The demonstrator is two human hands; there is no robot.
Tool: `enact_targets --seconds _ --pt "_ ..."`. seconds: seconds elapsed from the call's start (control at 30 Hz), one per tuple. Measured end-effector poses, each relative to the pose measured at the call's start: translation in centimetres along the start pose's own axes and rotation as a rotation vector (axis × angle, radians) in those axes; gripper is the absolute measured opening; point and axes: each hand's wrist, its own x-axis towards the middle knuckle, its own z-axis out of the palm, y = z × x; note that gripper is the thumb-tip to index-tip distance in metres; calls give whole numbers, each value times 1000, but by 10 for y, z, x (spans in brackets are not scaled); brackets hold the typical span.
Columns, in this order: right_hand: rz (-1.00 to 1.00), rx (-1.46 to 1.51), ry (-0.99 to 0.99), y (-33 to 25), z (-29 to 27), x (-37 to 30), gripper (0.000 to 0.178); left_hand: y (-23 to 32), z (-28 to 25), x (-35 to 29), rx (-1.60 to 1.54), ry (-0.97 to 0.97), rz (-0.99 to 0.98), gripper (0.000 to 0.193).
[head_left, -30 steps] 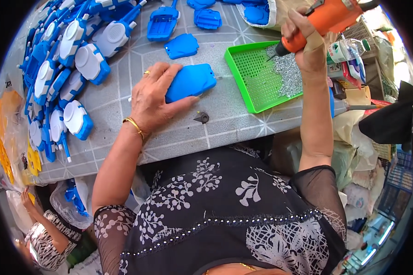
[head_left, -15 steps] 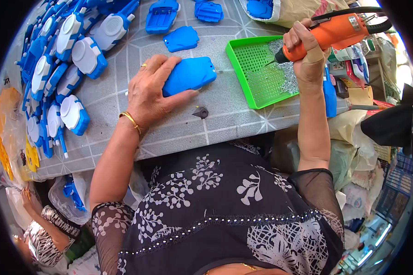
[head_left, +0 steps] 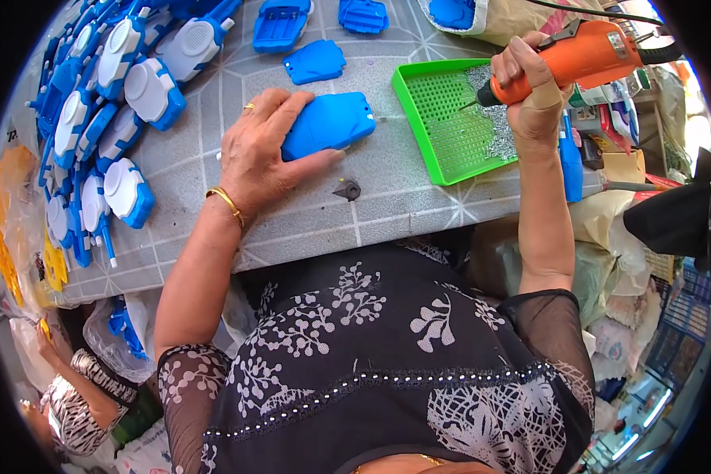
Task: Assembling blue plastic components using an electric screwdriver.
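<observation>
My left hand [head_left: 262, 154] is closed around the left end of a blue plastic casing [head_left: 328, 126] lying on the table, thumb along its near edge. In my right hand [head_left: 533, 87] is an orange electric screwdriver [head_left: 584, 55], tilted with its dark nose to the left. Its thin bit points over a green tray [head_left: 441, 170] with a perforated bottom. Small silvery screws [head_left: 498, 130] lie heaped in the tray's right part. A flat blue cover [head_left: 314, 62] rests just beyond the casing. Near my left thumb sits a small dark pointed piece [head_left: 347, 189].
Many blue-and-white assembled units [head_left: 126, 189] are piled at the left. Two open blue shells [head_left: 280, 25] lie at the back, beside a sack [head_left: 498, 20] holding blue parts. A blue-handled tool [head_left: 570, 162] is at the right edge. Another person [head_left: 83, 403] sits at lower left.
The screwdriver has shifted very slightly right and its cable has swung, while its bit stays over the tray. My left hand keeps its hold on the casing.
</observation>
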Motion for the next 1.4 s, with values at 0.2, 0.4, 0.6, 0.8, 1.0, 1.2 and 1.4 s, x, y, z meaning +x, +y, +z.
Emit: enact_targets --seconds 0.2,0.4,0.6,0.8,1.0,1.2,1.4 --pt "59 193 -73 -22 2 11 10 -3 -1 -5 17 15 30 66" --pt "41 236 -239 -37 55 8 17 -6 6 0 -5 43 60 65" --pt "10 289 -351 -14 79 5 14 -5 3 -3 2 27 12 63" --pt "35 278 -325 -3 81 0 18 -5 3 -3 5 48 33 63" --pt "58 288 -319 4 82 -2 24 -7 3 -5 14 60 40 63" --pt "52 275 -314 8 80 -4 23 -6 2 -4 17 36 33 65" --pt "46 237 -327 11 80 -4 23 -5 1 -3 25 19 25 66"
